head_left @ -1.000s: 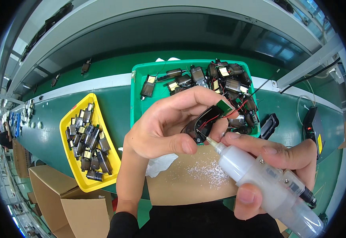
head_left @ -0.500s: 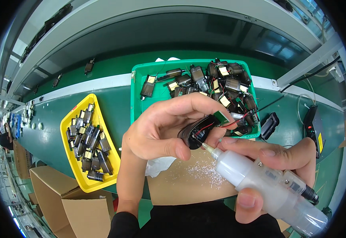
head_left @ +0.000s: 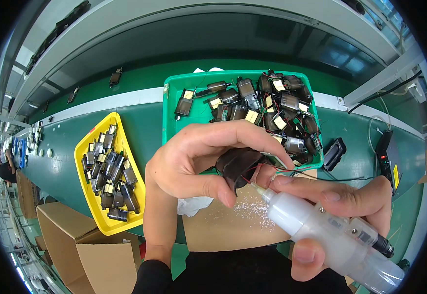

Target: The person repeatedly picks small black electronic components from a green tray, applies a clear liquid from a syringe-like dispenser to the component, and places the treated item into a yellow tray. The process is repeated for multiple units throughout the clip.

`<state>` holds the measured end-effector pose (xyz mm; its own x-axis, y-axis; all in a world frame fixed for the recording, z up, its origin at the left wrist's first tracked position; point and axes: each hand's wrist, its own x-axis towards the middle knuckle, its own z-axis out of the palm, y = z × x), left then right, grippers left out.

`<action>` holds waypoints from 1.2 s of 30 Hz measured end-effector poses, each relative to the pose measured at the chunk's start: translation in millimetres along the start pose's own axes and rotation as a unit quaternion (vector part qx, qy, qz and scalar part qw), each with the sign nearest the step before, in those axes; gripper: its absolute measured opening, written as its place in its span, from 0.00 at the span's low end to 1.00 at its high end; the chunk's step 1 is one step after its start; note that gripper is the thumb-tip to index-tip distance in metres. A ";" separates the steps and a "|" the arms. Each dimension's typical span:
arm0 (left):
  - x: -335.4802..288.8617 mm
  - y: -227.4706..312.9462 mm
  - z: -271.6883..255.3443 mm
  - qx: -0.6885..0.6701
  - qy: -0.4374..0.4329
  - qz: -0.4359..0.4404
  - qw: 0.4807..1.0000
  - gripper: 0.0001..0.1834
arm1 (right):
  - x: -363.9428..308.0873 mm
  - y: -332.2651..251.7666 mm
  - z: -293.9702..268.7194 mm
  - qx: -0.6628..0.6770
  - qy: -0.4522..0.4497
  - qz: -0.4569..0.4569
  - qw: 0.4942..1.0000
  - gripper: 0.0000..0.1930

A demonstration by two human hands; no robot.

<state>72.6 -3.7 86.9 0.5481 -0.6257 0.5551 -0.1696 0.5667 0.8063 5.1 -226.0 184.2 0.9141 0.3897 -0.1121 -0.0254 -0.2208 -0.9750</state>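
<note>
From the head camera, the left hand (head_left: 199, 161) is curled over a small dark motor part (head_left: 240, 164), pinching it between thumb and bent fingers just above a sheet of brown cardboard (head_left: 223, 230). Thin red and dark wires trail from the part toward the right. The right hand (head_left: 341, 215) is wrapped in a full grip around a translucent white dispenser tool (head_left: 321, 228), thumb underneath, fingers over the top; its narrow nozzle tip meets the lower edge of the part, though whether it truly touches is hard to make out behind the fingers.

White specks lie scattered on the cardboard below the nozzle, and a crumpled white tissue (head_left: 194, 206) sits just beside the left wrist.

Behind the hands, on the green workbench (head_left: 145, 132), a green tray (head_left: 172, 105) holds a heap of dark motor parts (several with yellow labels), and a yellow tray (head_left: 88, 206) to the left holds more. A black oblong piece (head_left: 334, 153) lies right of the green tray. An open cardboard box (head_left: 71, 255) stands at lower left.
</note>
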 end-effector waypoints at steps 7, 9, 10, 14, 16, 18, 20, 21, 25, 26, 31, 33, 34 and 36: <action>0.2 1.2 -0.4 0.011 -0.006 0.002 1.000 0.34 | 1.3 4.6 0.5 -0.042 -0.023 -0.095 0.994 0.25; 1.2 3.1 -0.5 0.021 -0.009 0.000 1.000 0.33 | -0.4 12.2 0.1 -0.086 -0.034 -0.135 0.987 0.27; 1.1 3.5 -0.4 0.023 -0.008 -0.001 1.000 0.33 | -0.9 14.8 -0.2 -0.092 -0.032 -0.150 0.984 0.27; 0.6 3.7 1.9 0.014 0.003 -0.001 1.000 0.32 | -2.2 11.7 1.1 -0.068 -0.023 -0.122 0.990 0.28; 1.2 2.7 5.1 0.019 0.033 0.008 0.999 0.30 | -2.1 9.0 0.7 -0.058 -0.023 -0.105 0.993 0.28; 2.0 -0.3 11.2 0.025 0.075 0.022 0.997 0.30 | -3.0 6.6 0.2 -0.051 -0.025 -0.082 0.995 0.29; 1.4 0.1 12.2 0.028 0.087 0.024 0.996 0.30 | -4.2 4.8 0.0 -0.047 -0.029 -0.052 0.997 0.29; 1.3 0.6 11.6 0.030 0.082 0.025 0.996 0.29 | -4.1 3.7 -0.1 -0.043 -0.031 -0.041 0.998 0.30; 3.6 1.4 9.8 0.039 0.058 0.029 0.997 0.29 | -3.2 4.9 2.5 -0.010 -0.019 -0.058 0.998 0.30; 4.1 2.0 10.0 0.037 0.056 0.028 0.997 0.29 | -3.3 7.0 1.9 -0.016 -0.017 -0.072 0.997 0.31; 3.4 1.0 9.8 0.035 0.055 0.028 0.997 0.29 | -4.3 17.1 1.2 -0.047 -0.015 -0.124 0.991 0.31; 3.1 1.1 10.0 0.035 0.059 0.025 0.997 0.29 | -5.1 21.7 0.5 -0.053 -0.014 -0.136 0.989 0.31; 2.8 1.0 9.9 0.036 0.062 0.026 0.997 0.29 | -5.2 24.0 0.4 -0.056 -0.014 -0.141 0.988 0.32; 2.8 -0.7 10.2 0.036 0.070 0.036 0.996 0.29 | -7.1 31.0 0.2 -0.069 -0.015 -0.154 0.986 0.32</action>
<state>65.8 -11.3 90.0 0.6402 -0.5011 0.5823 -0.2686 0.5641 0.7808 -2.2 -235.5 154.8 0.8576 0.4827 0.1777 0.3086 -0.2064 -0.9285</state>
